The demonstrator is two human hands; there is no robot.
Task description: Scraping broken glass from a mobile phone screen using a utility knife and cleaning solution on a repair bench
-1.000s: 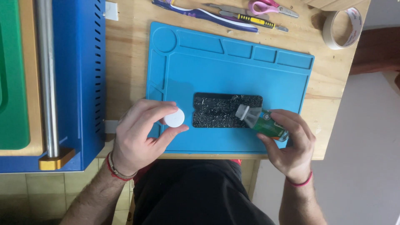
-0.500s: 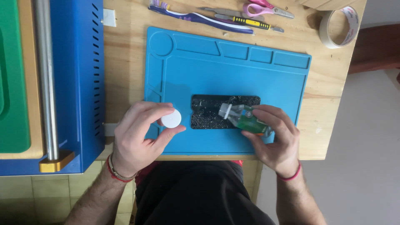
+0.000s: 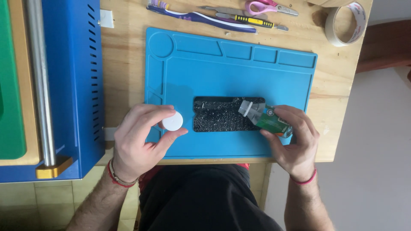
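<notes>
— What are the two hands doing?

— The left hand (image 3: 141,139) is curled, with thumb and fingertips pinching one small white round cap (image 3: 172,121) at the left edge of the blue mat (image 3: 274,77). The right hand (image 3: 293,139) is wrapped around one small green bottle (image 3: 267,119) — tilted, its clear neck lying over the right end of the dark phone-shaped slab (image 3: 218,114).

— Where is that slab?

— Flat on the mat, in the half nearer the front edge of the desk (image 3: 124,64), between the two hands.

— And the count of the rest?

— Along the far edge of the desk: one toothbrush (image 3: 201,17), one pair of pink-handled scissors (image 3: 265,7), one yellow-and-black hand tool (image 3: 252,20) and one grey metal tool (image 3: 222,9) I cannot identify. One roll of tape (image 3: 346,23) sits at the far right corner. One blue machine (image 3: 72,85) with a metal bar stands off the left edge.
</notes>
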